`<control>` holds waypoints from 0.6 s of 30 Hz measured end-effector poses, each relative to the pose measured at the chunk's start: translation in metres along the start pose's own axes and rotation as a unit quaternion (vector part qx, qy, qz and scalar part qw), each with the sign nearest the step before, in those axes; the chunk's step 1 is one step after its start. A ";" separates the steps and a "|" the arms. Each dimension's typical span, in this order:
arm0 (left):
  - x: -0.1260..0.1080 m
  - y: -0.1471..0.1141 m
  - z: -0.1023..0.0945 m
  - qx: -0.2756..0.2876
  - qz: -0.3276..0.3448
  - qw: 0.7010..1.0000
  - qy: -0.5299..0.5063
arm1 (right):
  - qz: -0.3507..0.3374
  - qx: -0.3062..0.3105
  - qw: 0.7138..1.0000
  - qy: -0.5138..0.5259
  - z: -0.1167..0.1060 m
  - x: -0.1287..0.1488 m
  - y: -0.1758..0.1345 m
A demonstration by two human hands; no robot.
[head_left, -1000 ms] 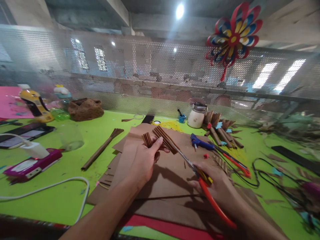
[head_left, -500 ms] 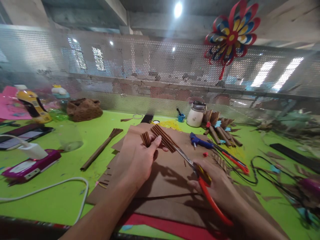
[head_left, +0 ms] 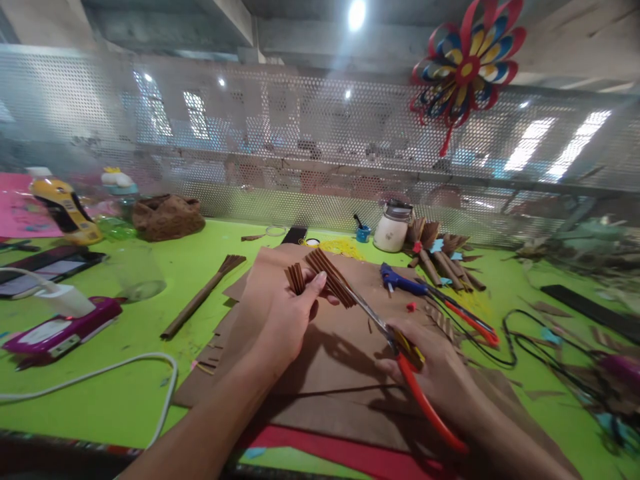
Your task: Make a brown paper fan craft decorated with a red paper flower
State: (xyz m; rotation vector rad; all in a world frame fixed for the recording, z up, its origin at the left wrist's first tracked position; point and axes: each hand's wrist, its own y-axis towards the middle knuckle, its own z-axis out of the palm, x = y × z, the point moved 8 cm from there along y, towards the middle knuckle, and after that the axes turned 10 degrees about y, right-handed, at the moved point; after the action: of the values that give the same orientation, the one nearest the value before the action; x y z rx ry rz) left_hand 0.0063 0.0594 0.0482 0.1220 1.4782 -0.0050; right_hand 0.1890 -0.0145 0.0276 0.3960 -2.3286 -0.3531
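Note:
Pleated brown paper point(head_left: 334, 280) is pinched between the thumb and fingers of my left hand point(head_left: 295, 307), with a second folded end point(head_left: 296, 277) sticking out on the left. My right hand point(head_left: 423, 353) is closed round the handles of red-handled scissors point(head_left: 373, 317). Their blades reach the lower right end of the pleats; whether they are cutting into it I cannot tell. Beneath both hands lie large sheets of brown paper point(head_left: 320, 373). A rolled brown paper stick with a flared end point(head_left: 203, 299) rests on the green table left of my left hand.
Beyond my right hand lie a blue glue gun point(head_left: 403, 281) and a red-handled tool point(head_left: 473, 320), with black cables point(head_left: 510, 340). Several paper rolls point(head_left: 440, 267) and a white jar point(head_left: 393, 228) stand behind. On the left are a purple power strip point(head_left: 65, 330) and a white cable point(head_left: 173, 380).
Both hands keep their hold on the pleated paper and the scissors. The pleats have shifted very slightly to the right; little else differs apart from a small camera movement.

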 end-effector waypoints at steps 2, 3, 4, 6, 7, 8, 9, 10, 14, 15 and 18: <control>0.000 -0.001 0.000 -0.005 -0.007 1.000 -0.001 | 0.001 -0.001 1.000 -0.001 -0.001 0.001 0.000; 0.000 -0.001 0.000 -0.006 -0.009 1.000 -0.002 | 0.001 -0.003 1.000 -0.002 -0.001 0.002 0.000; -0.001 -0.001 0.000 -0.007 -0.009 1.000 -0.003 | 0.001 -0.005 1.000 -0.004 -0.002 0.002 0.000; -0.001 -0.002 0.001 -0.007 -0.007 1.000 -0.001 | 0.002 -0.006 1.000 -0.009 -0.001 0.002 0.000; -0.002 -0.002 0.001 -0.008 -0.005 1.000 0.000 | 0.003 -0.006 1.000 -0.010 -0.001 0.001 0.000; -0.003 -0.002 0.001 -0.008 -0.003 1.000 0.002 | 0.005 -0.004 1.000 -0.011 0.000 0.000 0.000; -0.003 -0.002 0.001 -0.007 0.000 1.000 0.004 | 0.007 0.000 1.000 -0.012 0.000 0.000 -0.001; -0.003 -0.002 0.001 -0.008 0.003 1.000 0.007 | 0.009 0.003 1.000 -0.011 0.001 0.000 -0.001; -0.003 -0.002 0.002 0.004 0.011 1.000 0.005 | 0.012 0.005 1.000 -0.004 0.001 0.001 -0.001; -0.003 -0.002 0.002 0.007 0.013 1.000 0.002 | 0.011 0.003 1.000 -0.004 0.000 0.001 -0.001; -0.003 -0.003 0.002 0.004 0.016 1.000 0.009 | 0.004 -0.004 1.000 -0.011 -0.001 0.002 0.000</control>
State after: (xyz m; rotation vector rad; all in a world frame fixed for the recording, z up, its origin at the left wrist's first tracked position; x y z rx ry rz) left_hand 0.0077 0.0561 0.0516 0.1512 1.4941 0.0159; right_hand 0.1881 -0.0155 0.0296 0.3801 -2.3488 -0.3633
